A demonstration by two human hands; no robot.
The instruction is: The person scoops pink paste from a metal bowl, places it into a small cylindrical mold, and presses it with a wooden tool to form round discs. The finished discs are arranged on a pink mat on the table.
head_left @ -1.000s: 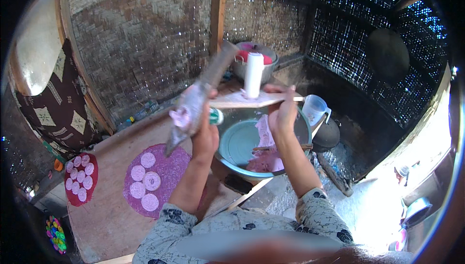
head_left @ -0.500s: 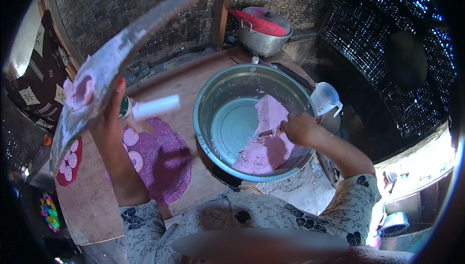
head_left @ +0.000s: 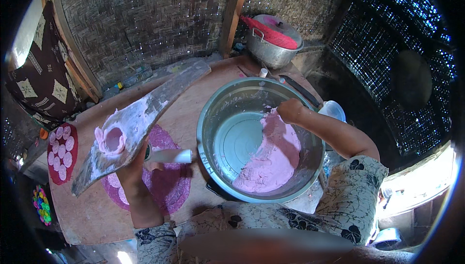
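My left hand (head_left: pixel 134 169) grips a worn wooden board (head_left: pixel 179 82) from below, raised at a slant over the table's left side. Pink dough clings around a round opening (head_left: pixel 115 140) in the board. Below it, a white tube (head_left: pixel 172 156) sticks out to the right beside my fingers; how it joins the board is hidden. My right hand (head_left: pixel 290 111) is closed at the far edge of the pink dough (head_left: pixel 271 160) inside the large grey-green basin (head_left: pixel 203 152). What its fingers hold is hidden from view.
A purple round mat (head_left: pixel 169 191) with pale dough discs lies under the board. Farther left, a red mat (head_left: pixel 51 171) carries several pink discs. Behind the basin are a lidded metal pot (head_left: pixel 271 53), a dark-bladed knife (head_left: pixel 301 91) and a clear plastic jug (head_left: pixel 333 111).
The board has tipped flatter and come lower, showing its dough-ringed opening. My right hand has moved to the dough's far edge; the small brown stick-like tool it held no longer shows.
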